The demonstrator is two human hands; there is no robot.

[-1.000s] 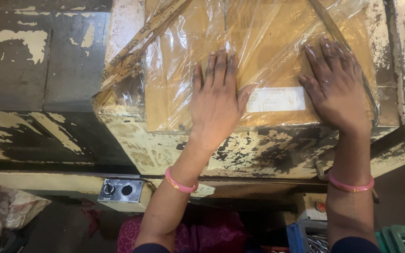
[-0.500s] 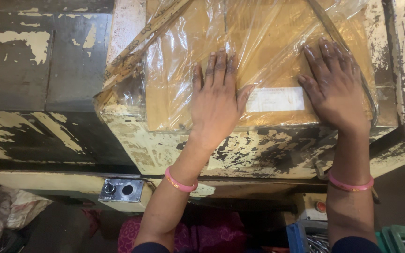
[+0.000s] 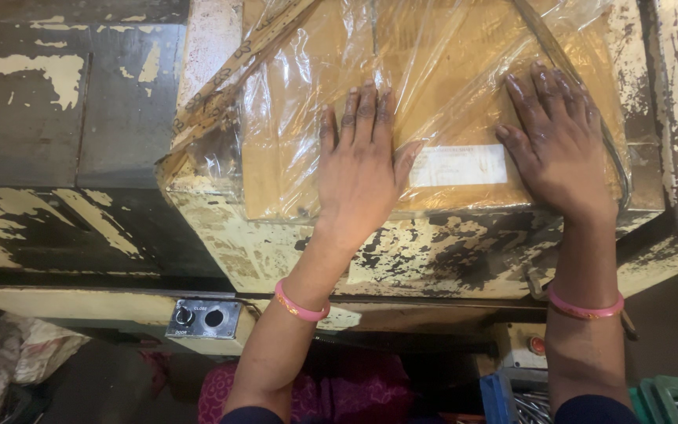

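A flat stack of brown cardboard sheets (image 3: pixel 449 71) lies wrapped in clear plastic film (image 3: pixel 276 102) on a worn machine table (image 3: pixel 402 251) with chipped cream paint. My left hand (image 3: pixel 361 169) rests flat on the plastic, fingers together, near the stack's front edge. Palm down on the stack's right part is my right hand (image 3: pixel 560 153), fingers slightly spread. A white label (image 3: pixel 458 166) shows between the two hands. Each wrist carries a pink bangle.
A small metal control plate with two buttons (image 3: pixel 202 318) sits under the table's front edge. Dark grey machine panels (image 3: pixel 56 118) fill the left. Crumpled cloth (image 3: pixel 9 361) lies bottom left. Blue and green crates (image 3: pixel 668 396) holding metal parts stand bottom right.
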